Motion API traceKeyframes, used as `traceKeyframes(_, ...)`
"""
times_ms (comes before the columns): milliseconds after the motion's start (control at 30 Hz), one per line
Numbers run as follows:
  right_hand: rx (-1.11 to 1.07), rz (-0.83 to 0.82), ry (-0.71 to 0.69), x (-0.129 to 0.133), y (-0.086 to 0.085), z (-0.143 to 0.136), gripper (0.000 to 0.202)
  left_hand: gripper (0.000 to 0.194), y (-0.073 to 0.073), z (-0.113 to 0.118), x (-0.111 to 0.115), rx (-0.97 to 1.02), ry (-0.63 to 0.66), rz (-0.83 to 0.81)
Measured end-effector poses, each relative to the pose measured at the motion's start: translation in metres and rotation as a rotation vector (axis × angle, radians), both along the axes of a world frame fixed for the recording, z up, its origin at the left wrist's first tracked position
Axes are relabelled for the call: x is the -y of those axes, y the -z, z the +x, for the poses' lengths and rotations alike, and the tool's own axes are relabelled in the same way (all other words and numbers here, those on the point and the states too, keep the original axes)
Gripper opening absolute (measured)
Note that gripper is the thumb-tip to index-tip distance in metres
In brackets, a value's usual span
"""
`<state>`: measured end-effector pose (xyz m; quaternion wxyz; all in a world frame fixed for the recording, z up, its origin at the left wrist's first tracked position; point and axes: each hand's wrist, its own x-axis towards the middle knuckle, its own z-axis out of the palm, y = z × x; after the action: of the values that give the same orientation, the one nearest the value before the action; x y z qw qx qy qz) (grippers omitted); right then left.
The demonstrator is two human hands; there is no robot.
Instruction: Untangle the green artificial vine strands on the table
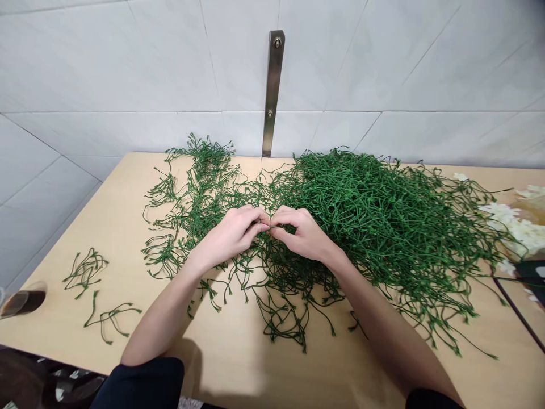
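Observation:
My left hand (pixel 238 232) and my right hand (pixel 300 230) meet fingertip to fingertip above the middle of the table. Both pinch a thin green artificial stem (pixel 271 227), most of it hidden by the fingers. Under and beside the right forearm spreads a big tangled heap of green stems (pixel 374 216). A looser pile of sorted-looking stems (pixel 204 182) lies beyond and left of my left hand. Some stray stems (pixel 285 324) rest on the wood between my forearms.
Two small stem clusters, one of them a bunch (pixel 86 271), lie at the left of the wooden table (pixel 128 227). A glass of dark liquid (pixel 23 301) stands near the left edge. White artificial flowers (pixel 517 230) and a black cable (pixel 519 315) are at the right. A metal bracket (pixel 272 94) is on the tiled wall.

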<state>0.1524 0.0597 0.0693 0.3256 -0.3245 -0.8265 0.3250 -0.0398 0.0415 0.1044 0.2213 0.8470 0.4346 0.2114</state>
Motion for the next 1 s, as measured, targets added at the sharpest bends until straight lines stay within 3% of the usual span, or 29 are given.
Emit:
traceKeyframes(367,-0.066,0.312,0.081,0.003,-0.003,-0.002,0.013,0.010,0.001,-0.003,0.001,-0.016,-0.079,0.037)
traceKeyframes(600,-0.051,0.288,0.113,0.003,-0.002,-0.002,0.005,0.016,0.006,-0.004,0.000,-0.139,-0.083,0.258)
traceKeyframes(767,-0.040,0.278,0.089,0.004,-0.004,-0.001,0.007,0.019,0.006,-0.004,0.002,-0.205,-0.075,0.327)
traceKeyframes(1000,-0.032,-0.006,0.078,0.000,-0.001,0.001,0.010,0.021,0.009,0.001,0.002,-0.151,0.025,0.309)
